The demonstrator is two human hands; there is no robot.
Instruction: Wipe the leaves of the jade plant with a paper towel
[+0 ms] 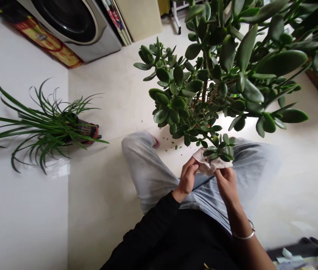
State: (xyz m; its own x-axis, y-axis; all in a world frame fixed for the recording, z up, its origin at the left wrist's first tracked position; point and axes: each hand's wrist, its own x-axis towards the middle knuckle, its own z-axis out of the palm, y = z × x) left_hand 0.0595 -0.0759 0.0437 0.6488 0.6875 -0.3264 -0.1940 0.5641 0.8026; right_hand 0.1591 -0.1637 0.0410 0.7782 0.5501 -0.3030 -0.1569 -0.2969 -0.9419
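A large jade plant (221,71) with thick green leaves spreads over my lap. One low leafy sprig (221,147) rests on a crumpled white tissue (208,165). My left hand (187,178) pinches the tissue's left edge with closed fingers. My right hand (225,182), with a silver bangle on the wrist, grips the tissue's right side just under the sprig. Both hands hold the tissue above my knees in pale jeans.
A spiky long-leaved plant (43,127) in a dark pot (87,131) stands on the pale tiled floor at the left. A washing machine (74,22) sits at the back. Small leaf bits (173,144) lie on the floor. Dark objects and papers (302,255) lie bottom right.
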